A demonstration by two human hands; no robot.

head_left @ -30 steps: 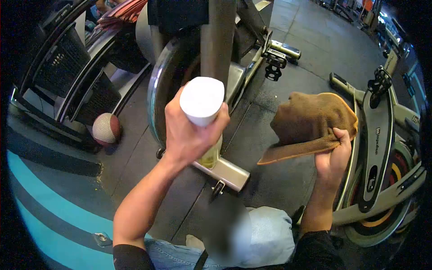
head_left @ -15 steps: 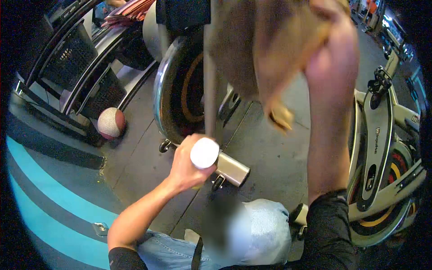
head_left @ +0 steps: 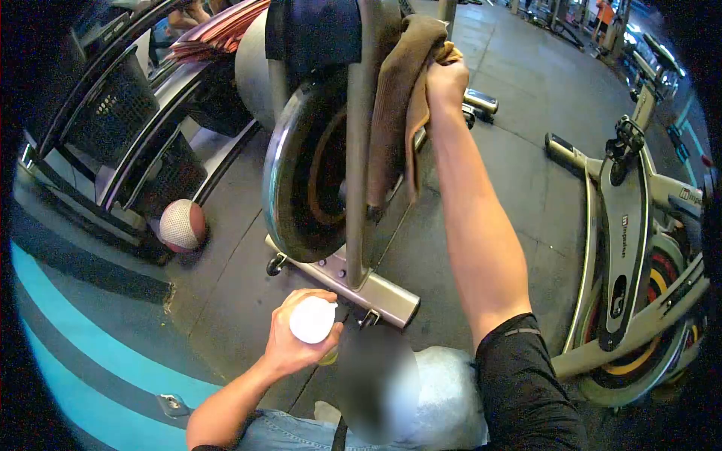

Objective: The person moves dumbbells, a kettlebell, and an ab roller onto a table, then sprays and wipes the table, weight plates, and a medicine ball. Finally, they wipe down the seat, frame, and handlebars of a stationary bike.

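My left hand (head_left: 281, 340) is wrapped round a bottle with a white top (head_left: 313, 320), held low over the floor in front of my knee. Below the fist a bit of its yellowish lower end shows. Stretched far forward, my right hand (head_left: 449, 84) grips a brown towel (head_left: 396, 101) by a bunched corner. The towel hangs along the frame of a spin bike, overlapping it in this view. The bike's large flywheel (head_left: 284, 177) and its grey floor bar (head_left: 387, 299) stand just ahead of me.
Another spin bike (head_left: 626, 248) stands on the right. To the left, a rack with black baskets (head_left: 116, 113) has a white and red ball (head_left: 183, 225) on the floor beside it. Turquoise stripes (head_left: 98, 334) mark the floor at lower left. A person (head_left: 604, 15) is far back.
My right hand has swung the towel forward and left, onto the bike frame. My left hand with the bottle has come down and slightly left, nearer to me.
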